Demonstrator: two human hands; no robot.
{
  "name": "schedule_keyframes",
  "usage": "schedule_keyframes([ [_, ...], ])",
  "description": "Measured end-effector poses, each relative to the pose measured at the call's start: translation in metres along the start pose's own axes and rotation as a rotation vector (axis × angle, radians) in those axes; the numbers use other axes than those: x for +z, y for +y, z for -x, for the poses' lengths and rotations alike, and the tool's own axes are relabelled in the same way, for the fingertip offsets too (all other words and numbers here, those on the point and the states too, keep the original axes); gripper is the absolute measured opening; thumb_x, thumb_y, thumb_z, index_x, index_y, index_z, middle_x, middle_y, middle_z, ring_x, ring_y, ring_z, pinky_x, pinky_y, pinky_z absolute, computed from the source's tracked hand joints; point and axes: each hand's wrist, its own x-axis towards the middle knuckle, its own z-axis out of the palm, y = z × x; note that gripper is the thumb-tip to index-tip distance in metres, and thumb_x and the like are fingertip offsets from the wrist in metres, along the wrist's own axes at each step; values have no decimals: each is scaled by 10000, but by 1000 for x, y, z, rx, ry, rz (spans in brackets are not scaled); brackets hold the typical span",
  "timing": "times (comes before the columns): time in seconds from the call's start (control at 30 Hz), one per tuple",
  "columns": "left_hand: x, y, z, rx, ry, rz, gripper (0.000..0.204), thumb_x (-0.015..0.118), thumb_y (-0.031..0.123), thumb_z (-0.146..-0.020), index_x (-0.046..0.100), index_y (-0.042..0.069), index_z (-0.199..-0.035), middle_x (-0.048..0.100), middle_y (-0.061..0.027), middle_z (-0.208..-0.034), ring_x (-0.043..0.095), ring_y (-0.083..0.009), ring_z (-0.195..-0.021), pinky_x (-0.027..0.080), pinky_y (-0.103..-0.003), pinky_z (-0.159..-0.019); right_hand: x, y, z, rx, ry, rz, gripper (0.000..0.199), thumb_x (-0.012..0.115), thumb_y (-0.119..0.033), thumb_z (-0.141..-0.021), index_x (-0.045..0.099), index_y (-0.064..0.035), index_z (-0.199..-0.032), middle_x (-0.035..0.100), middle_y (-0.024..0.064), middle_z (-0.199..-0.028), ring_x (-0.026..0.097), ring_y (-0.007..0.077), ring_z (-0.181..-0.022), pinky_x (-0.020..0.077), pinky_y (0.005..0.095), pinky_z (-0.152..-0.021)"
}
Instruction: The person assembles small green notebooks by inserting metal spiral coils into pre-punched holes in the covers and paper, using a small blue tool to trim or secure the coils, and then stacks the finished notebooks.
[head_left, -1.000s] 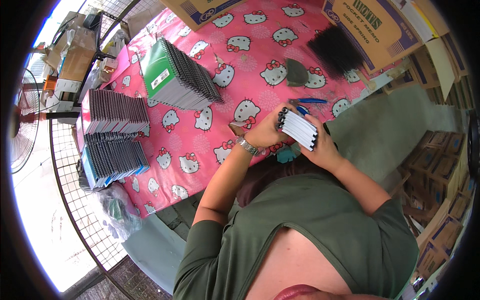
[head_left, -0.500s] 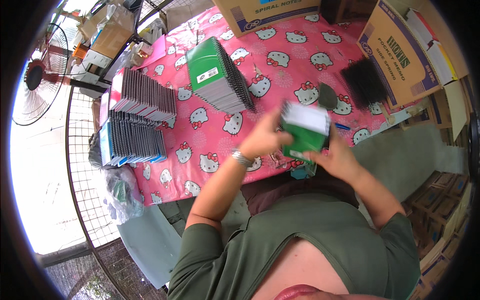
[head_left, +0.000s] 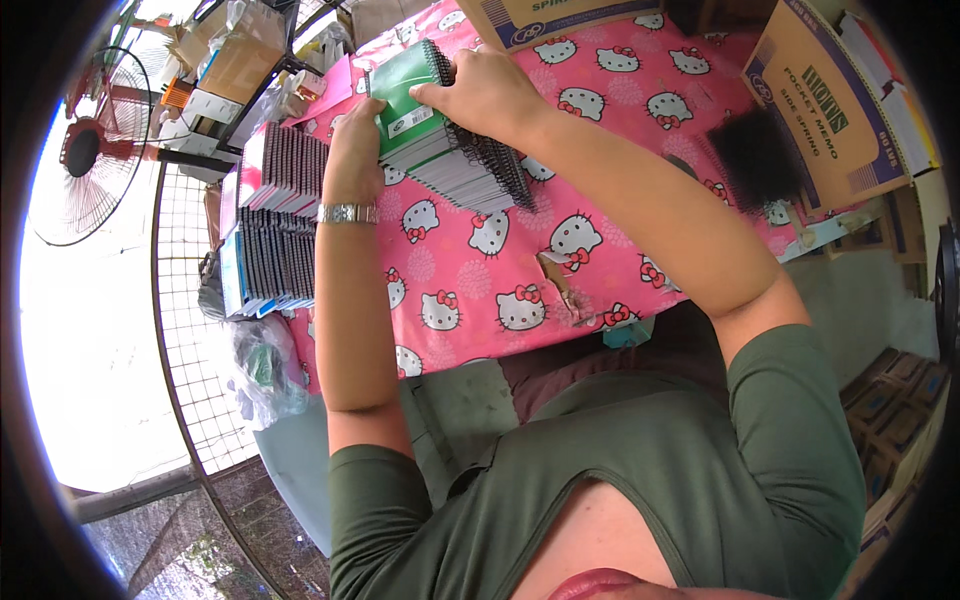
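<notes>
Both my arms reach to the tall stack of spiral notebooks (head_left: 465, 180) at the table's far middle. A green-covered spiral notebook (head_left: 405, 75) lies on top, with a white barcode label on its cover. My left hand (head_left: 355, 145) grips its left edge, thumb on the cover. Across from it, my right hand (head_left: 490, 95) holds the coil-bound edge, thumb on top and fingers hidden behind the black spiral. Whether this top piece is one notebook or several, I cannot tell.
Left of my left arm stand stacks of pink spiral notebooks (head_left: 285, 165) and blue ones (head_left: 275, 260). Black coils (head_left: 755, 160) lie by a cardboard box (head_left: 835, 110) at right. Another box (head_left: 560, 25) stands at the back. A fan (head_left: 95, 150) and plastic bag (head_left: 262, 370) are at left.
My hands have moved from the table's front, far and left, with the green notebook they held; it is now on the stack. The view has shifted slightly.
</notes>
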Motion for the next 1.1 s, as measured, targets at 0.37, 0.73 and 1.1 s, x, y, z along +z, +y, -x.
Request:
schedule_keyframes([
  [0.37,-50,-134,-55,-57,-435,648,458,481,444,-1001,567,111,-1303,629,-49,-1279,558,-247,-1199,464,-436,-996,67,84,38,571,-153,-1237,793,453,-596,-960,368,19,-1454,420,248,-1468,473,312,-1323,416,427,-1074],
  [0.73,3,-193,-23,-356,-215,601,584,400,494,-1006,475,84,-1415,500,-119,-1452,461,-299,-1326,372,-486,-1130,173,100,111,546,139,-687,750,412,-526,-993,326,37,-1481,287,318,-1523,269,498,-1399,222,509,-1164],
  [1.1,-63,-253,-63,336,-717,-228,531,394,361,-1038,408,60,-1474,406,-131,-1528,372,-282,-1404,272,-443,-1192,203,64,164,539,373,-701,714,479,-501,-976,358,11,-1459,251,382,-1502,279,516,-1386,223,553,-1157],
])
